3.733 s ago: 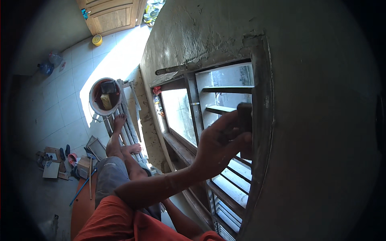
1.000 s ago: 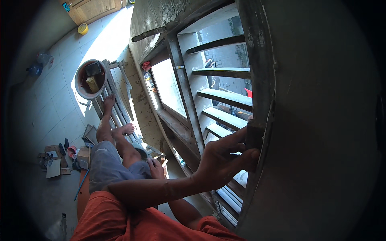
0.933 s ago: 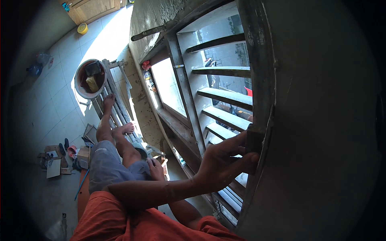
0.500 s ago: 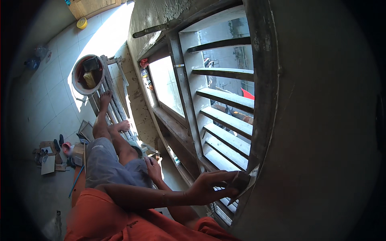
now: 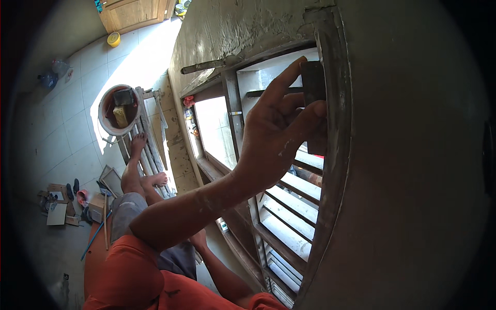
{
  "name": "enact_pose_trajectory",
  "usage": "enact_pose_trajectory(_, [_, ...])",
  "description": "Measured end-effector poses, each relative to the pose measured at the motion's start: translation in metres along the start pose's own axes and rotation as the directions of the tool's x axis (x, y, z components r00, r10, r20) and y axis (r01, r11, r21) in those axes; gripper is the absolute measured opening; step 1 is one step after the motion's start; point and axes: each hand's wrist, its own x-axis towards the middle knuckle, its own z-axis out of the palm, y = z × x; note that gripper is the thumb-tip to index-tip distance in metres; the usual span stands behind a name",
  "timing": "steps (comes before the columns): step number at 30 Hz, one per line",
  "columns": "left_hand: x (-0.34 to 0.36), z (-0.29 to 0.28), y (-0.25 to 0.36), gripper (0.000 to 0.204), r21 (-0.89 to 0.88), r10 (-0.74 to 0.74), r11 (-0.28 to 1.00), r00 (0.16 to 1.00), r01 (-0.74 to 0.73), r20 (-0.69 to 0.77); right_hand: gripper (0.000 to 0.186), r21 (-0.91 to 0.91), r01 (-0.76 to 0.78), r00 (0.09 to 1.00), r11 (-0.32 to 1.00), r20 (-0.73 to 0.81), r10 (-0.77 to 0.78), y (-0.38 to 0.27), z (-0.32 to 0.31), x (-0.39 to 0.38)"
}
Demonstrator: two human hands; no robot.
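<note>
My left hand, its arm stretched across to the right, grips a dark rectangular block between fingers and thumb. The block lies along the inner edge of the upright window frame, apparently against it. Behind this hand are the window's slanted louvre slats. My right hand is low beside my grey shorts, partly covered by the left forearm; its fingers do not show clearly.
My bare feet are on a narrow bench of poles. At its far end stands a round bucket holding a dark block and a yellowish one. A box, shoes and boards lie on the tiled floor at left. A bar juts from the wall.
My left hand has moved with the block from the lower part of the window frame up to its upper part. The right hand is now more hidden behind the left forearm.
</note>
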Motion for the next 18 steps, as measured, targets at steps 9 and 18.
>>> enact_pose_trajectory(9, [0.018,0.000,0.003,0.067,-0.046,-0.019,0.999,0.999,0.020,0.033,0.041,-0.022,-0.073,0.997,0.997,0.004,0.074,-0.009,-0.004,0.001])
enact_pose_trajectory(18, [-0.012,0.007,-0.010,0.067,-0.070,-0.093,0.993,0.995,0.094,0.021,0.042,0.029,0.089,0.991,0.996,-0.105,-0.086,-0.008,0.002,-0.007])
